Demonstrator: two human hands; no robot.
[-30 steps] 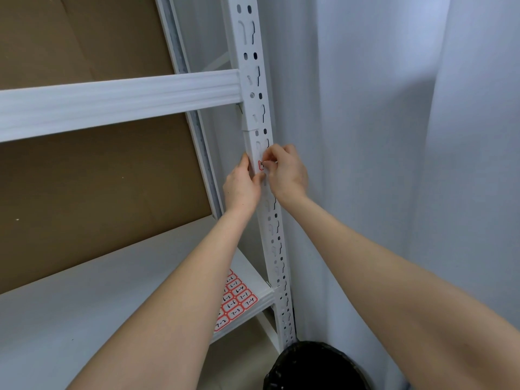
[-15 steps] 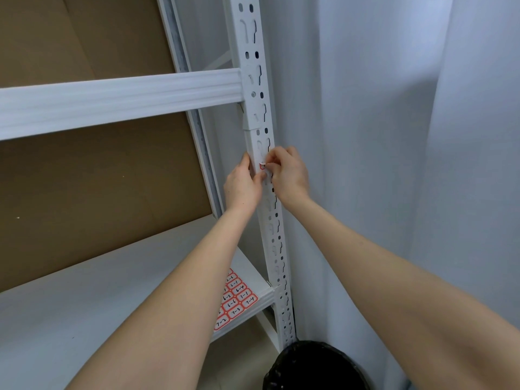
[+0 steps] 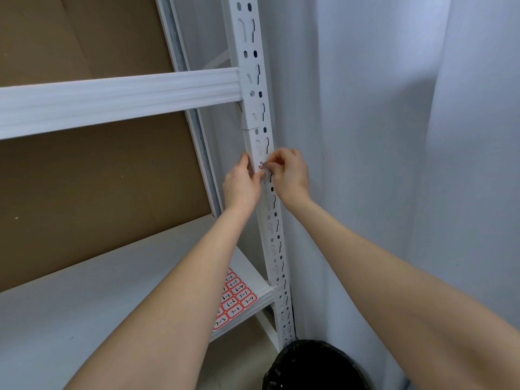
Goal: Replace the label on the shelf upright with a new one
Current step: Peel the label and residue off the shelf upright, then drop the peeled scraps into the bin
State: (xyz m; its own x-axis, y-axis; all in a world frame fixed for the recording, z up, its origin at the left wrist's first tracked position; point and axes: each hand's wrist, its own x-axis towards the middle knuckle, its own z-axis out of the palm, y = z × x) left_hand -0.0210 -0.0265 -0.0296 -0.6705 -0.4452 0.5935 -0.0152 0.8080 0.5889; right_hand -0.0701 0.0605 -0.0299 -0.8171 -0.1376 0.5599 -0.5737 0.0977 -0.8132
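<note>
A white slotted shelf upright [image 3: 254, 80] runs down the middle of the view. A small red-edged label [image 3: 261, 165] sits on it at hand height, mostly hidden by fingers. My right hand [image 3: 289, 175] pinches the label's right edge with thumb and forefinger. On the upright's left side my left hand [image 3: 242, 184] presses against the post, its thumb just below the label. A sheet of red-bordered labels [image 3: 235, 299] with handwritten numbers lies on the lower shelf near the post.
A white crossbeam [image 3: 118, 99] spans the upper left, and a white shelf board [image 3: 84, 305] lies below. Brown cardboard backs the rack. A bin with a black bag [image 3: 312, 367] stands at the foot of the post. A pale curtain [image 3: 394, 136] hangs on the right.
Less of the red label shows now as my right fingers close over it. Both hands have stayed at the same spot on the upright.
</note>
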